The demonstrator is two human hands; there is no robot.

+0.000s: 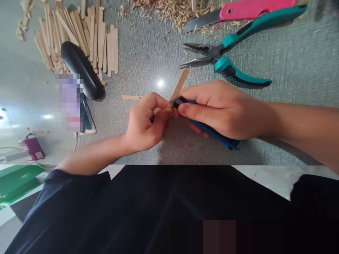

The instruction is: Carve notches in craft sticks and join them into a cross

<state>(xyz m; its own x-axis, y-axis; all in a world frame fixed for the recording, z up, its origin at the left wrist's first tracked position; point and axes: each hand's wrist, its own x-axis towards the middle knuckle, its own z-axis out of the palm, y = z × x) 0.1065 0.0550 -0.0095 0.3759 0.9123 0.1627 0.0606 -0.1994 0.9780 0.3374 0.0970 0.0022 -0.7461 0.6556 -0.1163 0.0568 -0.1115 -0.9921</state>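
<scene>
My left hand [147, 123] is closed, pinching a wooden craft stick [180, 83] near its lower end. The stick slants up and to the right, its rounded tip free. My right hand [219, 109] wraps round a blue and black utility knife [212, 132], thumb near its front end. The knife's tip meets the stick just beside my left fingertips; how deep the blade sits cannot be made out. Another craft stick [131, 97], with a small slot in it, lies on the table behind my left hand and is partly hidden by it.
Teal-handled long-nose pliers [215, 54] lie beyond my right hand. Behind them are a pink-handled knife [246, 10] and wood shavings [169, 12]. At the back left are many craft sticks [100, 46], a black case [82, 70] and a phone [88, 121] with a cable.
</scene>
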